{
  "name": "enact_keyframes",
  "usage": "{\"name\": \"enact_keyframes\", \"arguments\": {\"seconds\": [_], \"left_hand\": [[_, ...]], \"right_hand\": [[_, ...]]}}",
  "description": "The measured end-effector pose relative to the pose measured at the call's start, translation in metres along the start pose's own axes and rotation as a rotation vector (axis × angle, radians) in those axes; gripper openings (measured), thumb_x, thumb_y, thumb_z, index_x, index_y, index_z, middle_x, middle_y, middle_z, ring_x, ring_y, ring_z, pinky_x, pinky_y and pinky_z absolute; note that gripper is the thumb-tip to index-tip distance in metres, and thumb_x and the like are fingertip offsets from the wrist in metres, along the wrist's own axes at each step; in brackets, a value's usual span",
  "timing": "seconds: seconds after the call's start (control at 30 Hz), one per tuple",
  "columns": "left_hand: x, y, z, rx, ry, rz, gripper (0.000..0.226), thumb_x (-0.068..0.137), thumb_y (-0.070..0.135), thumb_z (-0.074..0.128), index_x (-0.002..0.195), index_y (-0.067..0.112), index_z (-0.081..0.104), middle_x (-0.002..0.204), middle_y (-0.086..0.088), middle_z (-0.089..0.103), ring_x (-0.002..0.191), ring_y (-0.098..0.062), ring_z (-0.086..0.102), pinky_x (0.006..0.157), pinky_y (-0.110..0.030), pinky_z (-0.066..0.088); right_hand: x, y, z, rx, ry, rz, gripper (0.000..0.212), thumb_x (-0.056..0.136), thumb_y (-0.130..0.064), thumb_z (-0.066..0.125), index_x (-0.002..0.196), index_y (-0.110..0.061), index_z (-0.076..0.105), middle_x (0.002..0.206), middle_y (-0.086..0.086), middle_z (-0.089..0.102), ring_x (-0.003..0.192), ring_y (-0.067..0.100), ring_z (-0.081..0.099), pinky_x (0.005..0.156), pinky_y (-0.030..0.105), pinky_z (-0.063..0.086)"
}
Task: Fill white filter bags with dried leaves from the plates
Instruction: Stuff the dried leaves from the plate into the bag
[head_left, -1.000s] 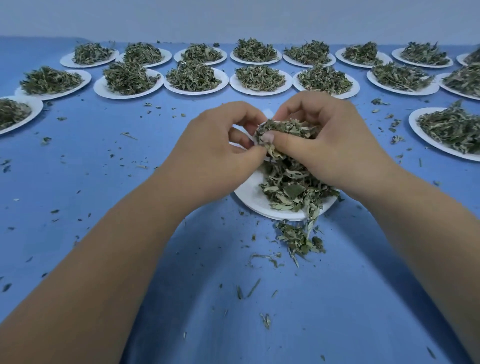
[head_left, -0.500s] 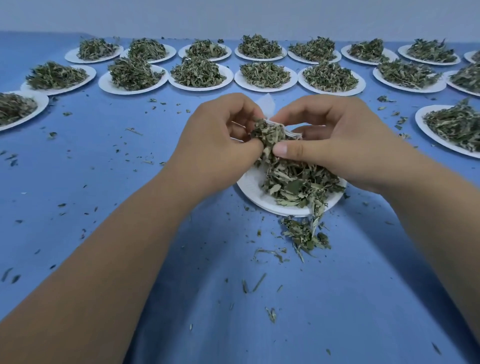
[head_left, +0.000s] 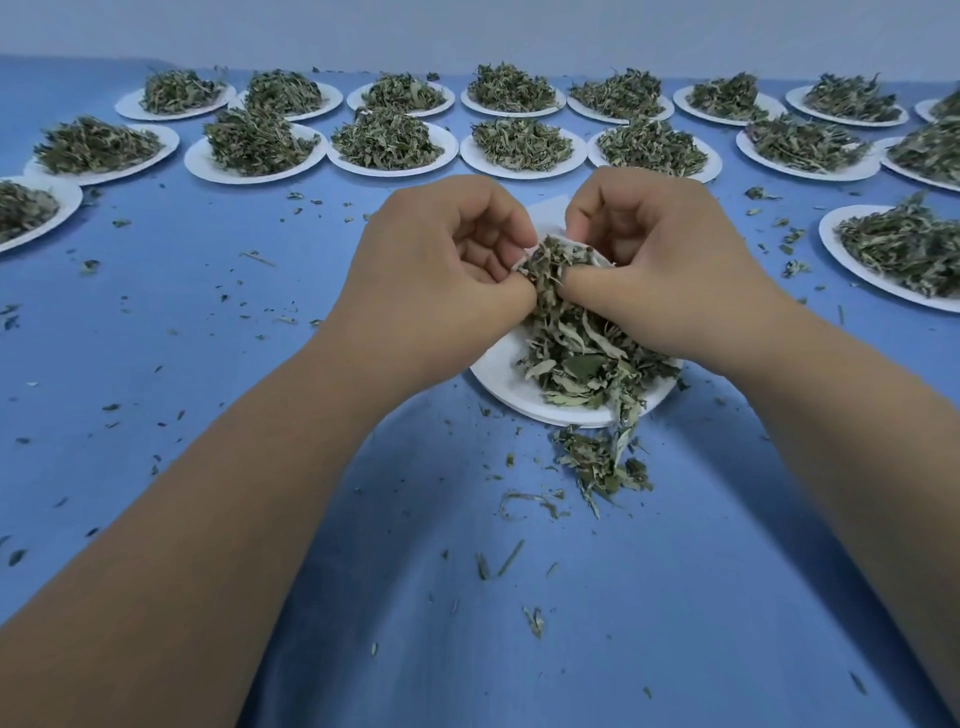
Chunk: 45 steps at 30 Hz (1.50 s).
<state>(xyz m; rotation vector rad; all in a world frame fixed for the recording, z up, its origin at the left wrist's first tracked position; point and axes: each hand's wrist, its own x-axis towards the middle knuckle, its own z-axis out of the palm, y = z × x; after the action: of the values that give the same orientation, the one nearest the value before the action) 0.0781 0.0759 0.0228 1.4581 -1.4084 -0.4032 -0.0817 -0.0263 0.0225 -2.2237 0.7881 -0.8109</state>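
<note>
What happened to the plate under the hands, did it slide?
No. The plate keeps its near rim just behind the spilled leaves, as before.

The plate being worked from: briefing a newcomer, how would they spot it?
On the blue table, nearer than the rows of heaped plates, one white plate lies under the left hand and right hand. Only it has leaves spilling over its near rim.
</note>
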Motion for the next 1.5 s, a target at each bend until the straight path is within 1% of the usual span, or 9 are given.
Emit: {"name": "enact_keyframes", "arguments": {"seconds": [0.07, 0.33, 0.67, 0.8, 0.9, 1.07, 1.17, 1.3, 1.5], "left_hand": [[-0.001, 0.002, 0.001, 0.005, 0.011, 0.011, 0.021, 0.069, 0.006, 0.064, 0.083, 0.02, 0.071, 0.073, 0.008, 0.065, 0.063, -0.004, 0.059, 0.061, -0.013, 0.048], [-0.003, 0.005, 0.004, 0.037, 0.042, 0.067, 0.021, 0.069, 0.006, 0.062, 0.083, 0.019, 0.07, 0.072, 0.006, 0.064, 0.06, -0.003, 0.054, 0.057, -0.012, 0.043], [0.002, -0.008, 0.001, 0.174, 0.12, 0.038, 0.016, 0.073, 0.009, 0.064, 0.085, 0.019, 0.064, 0.068, 0.012, 0.056, 0.058, -0.002, 0.049, 0.059, -0.01, 0.038], [0.002, -0.008, 0.003, 0.152, 0.095, 0.065, 0.017, 0.074, 0.008, 0.064, 0.086, 0.02, 0.065, 0.069, 0.012, 0.055, 0.059, -0.003, 0.049, 0.059, -0.012, 0.039], [0.001, -0.007, 0.003, 0.126, 0.065, 0.079, 0.015, 0.078, 0.007, 0.065, 0.087, 0.02, 0.064, 0.071, 0.01, 0.056, 0.062, -0.006, 0.051, 0.058, -0.017, 0.042], [0.001, -0.002, -0.001, -0.011, 0.03, 0.061, 0.02, 0.081, -0.003, 0.069, 0.097, 0.01, 0.067, 0.084, -0.009, 0.063, 0.066, -0.012, 0.054, 0.059, -0.031, 0.049], [0.0, 0.001, 0.0, -0.077, -0.029, 0.068, 0.025, 0.082, -0.007, 0.067, 0.101, 0.01, 0.066, 0.084, -0.006, 0.06, 0.064, -0.016, 0.052, 0.059, -0.035, 0.048], [-0.002, 0.003, 0.002, -0.077, -0.088, 0.112, 0.03, 0.08, -0.007, 0.066, 0.102, 0.014, 0.066, 0.083, -0.003, 0.059, 0.066, -0.031, 0.052, 0.058, -0.035, 0.047], [0.0, -0.004, 0.002, 0.167, 0.057, 0.09, 0.021, 0.075, 0.007, 0.065, 0.092, 0.019, 0.067, 0.07, 0.007, 0.058, 0.057, -0.005, 0.048, 0.058, -0.016, 0.041]], "right_hand": [[0.001, -0.003, 0.003, -0.087, 0.065, -0.006, 0.014, 0.069, -0.021, 0.066, 0.08, -0.021, 0.058, 0.064, -0.011, 0.052, 0.049, 0.004, 0.044, 0.05, 0.013, 0.032], [0.003, -0.009, 0.011, -0.279, 0.152, -0.043, 0.02, 0.069, -0.009, 0.061, 0.082, -0.022, 0.054, 0.076, -0.009, 0.057, 0.069, 0.01, 0.053, 0.057, 0.018, 0.036], [-0.002, -0.009, -0.002, 0.109, -0.084, 0.048, 0.019, 0.084, -0.025, 0.074, 0.102, -0.03, 0.067, 0.105, -0.017, 0.07, 0.074, 0.019, 0.066, 0.07, 0.033, 0.053], [0.001, -0.004, -0.002, 0.178, -0.06, 0.06, 0.011, 0.09, -0.034, 0.072, 0.099, -0.028, 0.071, 0.095, -0.011, 0.073, 0.075, 0.0, 0.063, 0.073, 0.027, 0.048], [0.0, -0.003, 0.002, 0.194, -0.054, 0.026, 0.01, 0.09, -0.021, 0.077, 0.098, -0.016, 0.073, 0.095, -0.004, 0.076, 0.089, 0.001, 0.07, 0.082, 0.031, 0.056], [-0.001, -0.005, 0.002, 0.196, 0.0, 0.007, 0.019, 0.081, -0.018, 0.085, 0.091, -0.015, 0.069, 0.084, -0.009, 0.073, 0.066, 0.009, 0.066, 0.064, 0.017, 0.048], [0.0, -0.007, 0.003, 0.134, 0.03, 0.007, 0.021, 0.078, -0.02, 0.081, 0.088, -0.016, 0.063, 0.072, -0.008, 0.064, 0.06, 0.014, 0.056, 0.056, 0.023, 0.042], [0.002, -0.008, 0.006, -0.031, 0.132, 0.021, 0.018, 0.077, -0.019, 0.075, 0.082, -0.017, 0.057, 0.065, -0.01, 0.055, 0.05, 0.001, 0.044, 0.051, 0.017, 0.035], [-0.002, -0.016, 0.005, 0.024, 0.064, 0.009, 0.022, 0.079, -0.027, 0.079, 0.088, -0.021, 0.061, 0.085, -0.009, 0.063, 0.058, 0.014, 0.058, 0.059, 0.02, 0.04]]}}
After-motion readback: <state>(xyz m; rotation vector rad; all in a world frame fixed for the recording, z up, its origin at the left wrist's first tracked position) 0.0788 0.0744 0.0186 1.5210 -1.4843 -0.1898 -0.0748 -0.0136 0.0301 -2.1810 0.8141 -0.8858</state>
